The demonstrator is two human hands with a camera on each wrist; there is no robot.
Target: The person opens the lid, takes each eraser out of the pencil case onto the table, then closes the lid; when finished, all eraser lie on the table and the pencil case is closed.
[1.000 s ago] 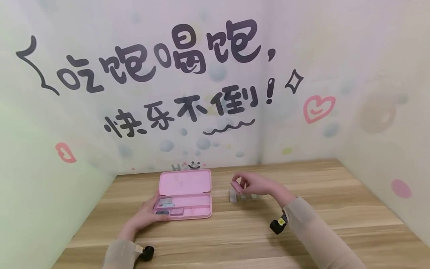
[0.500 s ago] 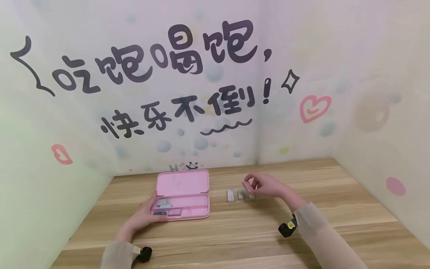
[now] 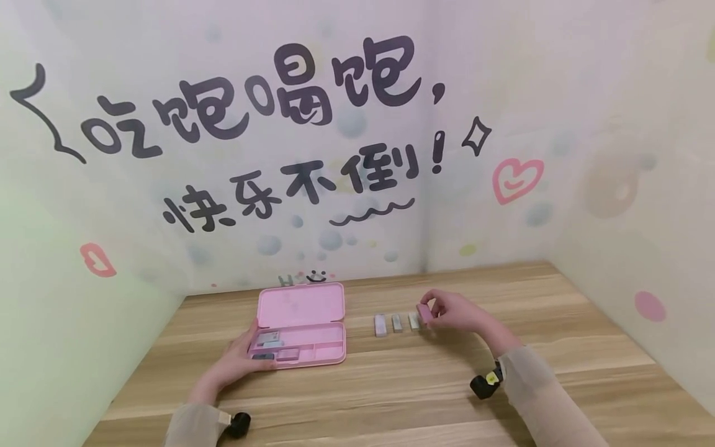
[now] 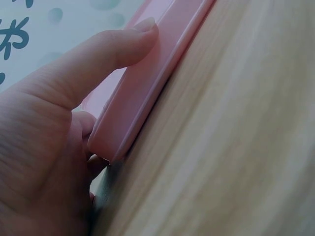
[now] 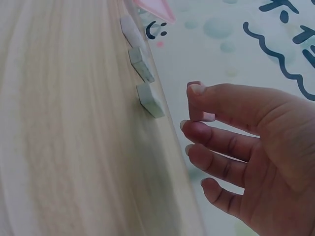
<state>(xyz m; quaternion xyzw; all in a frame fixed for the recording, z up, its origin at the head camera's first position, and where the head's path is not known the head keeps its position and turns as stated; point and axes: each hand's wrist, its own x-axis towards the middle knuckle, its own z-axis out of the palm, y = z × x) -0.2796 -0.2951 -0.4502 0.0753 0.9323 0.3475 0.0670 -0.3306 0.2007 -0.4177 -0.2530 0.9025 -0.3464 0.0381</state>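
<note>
My right hand (image 3: 459, 311) pinches a pink eraser (image 3: 424, 313) between thumb and fingers, close over the table at the right end of a row. That row holds a lilac eraser (image 3: 380, 325), a grey-green eraser (image 3: 396, 323) and a pale green eraser (image 3: 414, 321), standing apart. With the other three fingers loosely bent, the thumb lies on the pink eraser (image 5: 202, 116) in the right wrist view. An open pink pencil case (image 3: 301, 305) lies to the left. My left hand (image 3: 236, 358) grips its left end, the thumb pressed on the front wall of the case (image 4: 130, 101).
Inside the case are a greenish piece (image 3: 269, 337), a dark piece (image 3: 263, 357) and a pink block (image 3: 288, 354), among divided compartments. A printed wall (image 3: 357, 248) closes off the back of the wooden table (image 3: 357, 403), with side walls left and right.
My right hand has carried the pink eraser rightward past the other erasers and lowered it, uncovering the row. My left hand keeps its hold on the case. The head view has shifted slightly.
</note>
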